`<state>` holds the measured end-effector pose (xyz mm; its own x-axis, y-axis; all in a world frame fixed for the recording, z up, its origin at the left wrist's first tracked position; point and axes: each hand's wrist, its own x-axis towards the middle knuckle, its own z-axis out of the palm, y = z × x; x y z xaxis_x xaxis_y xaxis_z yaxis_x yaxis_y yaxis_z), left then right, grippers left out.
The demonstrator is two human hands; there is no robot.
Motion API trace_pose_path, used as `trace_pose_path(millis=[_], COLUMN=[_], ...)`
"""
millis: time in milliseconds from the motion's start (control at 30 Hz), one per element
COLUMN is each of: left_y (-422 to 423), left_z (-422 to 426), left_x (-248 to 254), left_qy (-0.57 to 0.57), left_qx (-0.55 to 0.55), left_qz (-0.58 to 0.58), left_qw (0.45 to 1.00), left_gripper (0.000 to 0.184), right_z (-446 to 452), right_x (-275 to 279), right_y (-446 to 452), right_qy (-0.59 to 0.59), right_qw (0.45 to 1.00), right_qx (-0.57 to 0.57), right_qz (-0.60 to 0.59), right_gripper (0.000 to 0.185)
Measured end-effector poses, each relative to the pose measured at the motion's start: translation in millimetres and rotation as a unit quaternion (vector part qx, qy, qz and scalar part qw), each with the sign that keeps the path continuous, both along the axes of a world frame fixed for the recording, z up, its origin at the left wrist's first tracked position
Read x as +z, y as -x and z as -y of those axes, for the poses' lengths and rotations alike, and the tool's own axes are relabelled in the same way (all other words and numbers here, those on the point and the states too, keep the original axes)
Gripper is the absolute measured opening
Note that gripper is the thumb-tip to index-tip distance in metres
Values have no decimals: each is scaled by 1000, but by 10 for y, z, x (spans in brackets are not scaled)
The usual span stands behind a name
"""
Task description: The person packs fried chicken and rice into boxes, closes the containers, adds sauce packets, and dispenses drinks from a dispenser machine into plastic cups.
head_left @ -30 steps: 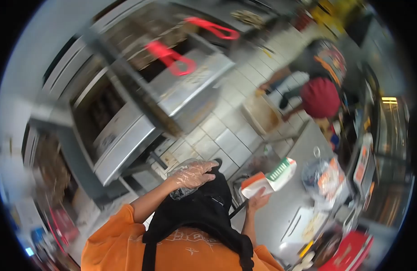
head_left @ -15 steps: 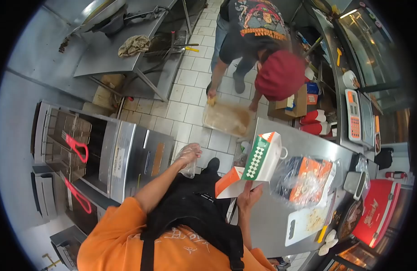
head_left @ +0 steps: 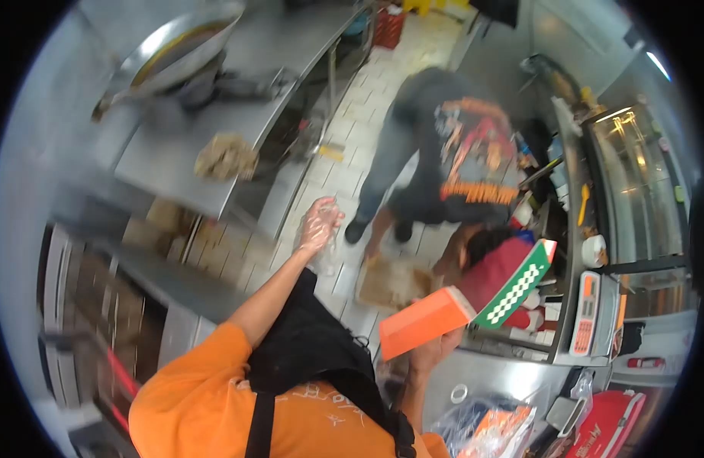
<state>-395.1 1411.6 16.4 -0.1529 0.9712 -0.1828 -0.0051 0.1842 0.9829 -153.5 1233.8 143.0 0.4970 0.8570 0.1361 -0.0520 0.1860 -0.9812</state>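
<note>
My left hand [head_left: 319, 227], in a clear plastic glove, is raised over the tiled floor with its fingers curled; loose plastic hangs below it, and whether anything else is inside cannot be made out. My right hand [head_left: 437, 349] is bare and holds an open cardboard box [head_left: 426, 324] from below. The box has orange sides and a raised green flap with white diamonds. Behind the box, a co-worker [head_left: 474, 153] in a dark printed shirt and red cap bends over a tub [head_left: 396, 282] on the floor.
A steel table [head_left: 165, 164] with a crumpled cloth [head_left: 226, 157] stands at the upper left. At the lower right, a steel counter [head_left: 485, 372] bears a plastic-wrapped package [head_left: 495, 429]. A scale [head_left: 586, 311] and a red case [head_left: 607, 424] are at the right.
The view has swung, bringing the steel table nearer. My left hand has risen away from my apron. The box has tipped, its orange side now facing up, and the co-worker bends lower.
</note>
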Motion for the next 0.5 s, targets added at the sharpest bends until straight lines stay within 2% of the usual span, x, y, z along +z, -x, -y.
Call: trace_pose_path(millis=[67,133,167,200,267,300,333,400,433,467,500], left_y=[103,149,169,153,105,52,6,-137,-203,-275,-392], left_z=[-815,-1670,-2067,-2364,-2908,-3105,-3296,-3669,-3807,-3961,-4128], left_x=[325,537,662,923,1297,1466,1608,1753,1759,1767,1778], left_qy=[-22,-83,-96,-113,-104,-115,-130,-155,-170,-170,-186], left_qx=[-52,-105,-122,-149,-200,-209,-210,-230,-229,-238,-253], left_qz=[56,-29,-46,-51,-6,-17,-30,-14,0,9,20], left_qw=[997,991,987,981,974,971,969,961,959,956,949], left_gripper=[51,54,54,50,43,42,42,40,38,38,36], right_z=[-618,-1199,-1440,-1627,-1834,-1922,-2037,-2276,-2324,-2507,-2550], right_x=[159,-4,247,256,235,369,448,534,545,548,341], right_y=[75,199,362,458,627,718,775,808,874,887,862], right_qy=[9,0,-3,-3,61,138,137,48,87,82,98], right_qw=[998,985,993,987,983,973,970,979,977,956,954], right_qx=[39,-33,-59,-122,-147,-172,-192,-187,-194,-277,-277], right_qz=[48,169,104,103,-90,-65,-66,69,8,43,67], right_gripper=[37,36,33,33,31,30,30,35,41,31,33])
